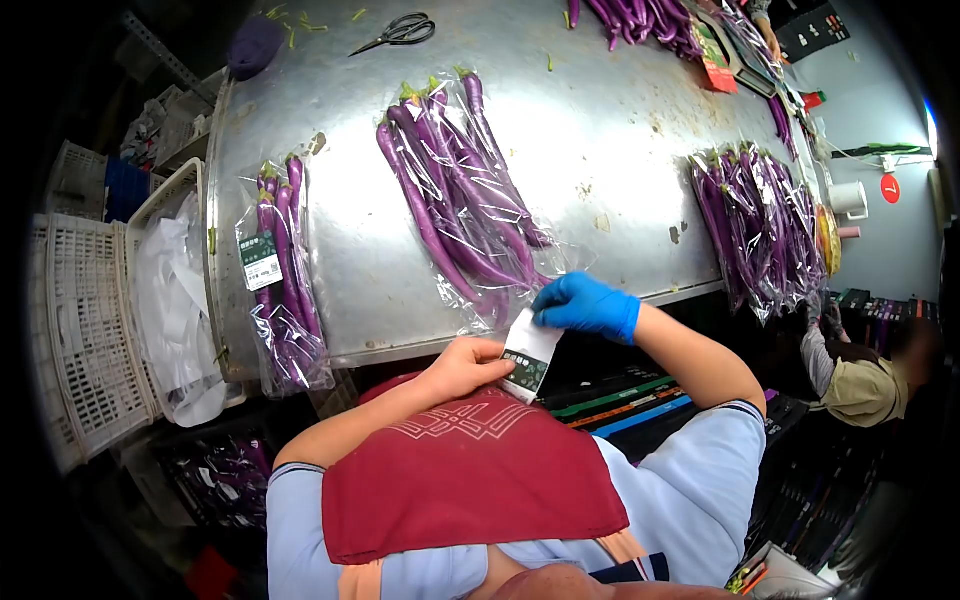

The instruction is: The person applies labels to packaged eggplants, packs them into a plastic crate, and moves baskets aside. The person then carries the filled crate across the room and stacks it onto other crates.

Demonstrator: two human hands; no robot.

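My bare left hand pinches a strip of white and dark green printed labels at its lower left side, just in front of the apron. My right hand, in a blue glove, has its fingers closed at the strip's upper end. Just beyond both hands lies a clear plastic bag of long purple eggplants, its lower end near the table edge. To the left, another bag of eggplants carries a label of the same white and green kind.
Several bagged eggplants lie at the right of the metal table. Scissors and loose eggplants are at the far side. White plastic crates stand at the left. Another person is at the far right.
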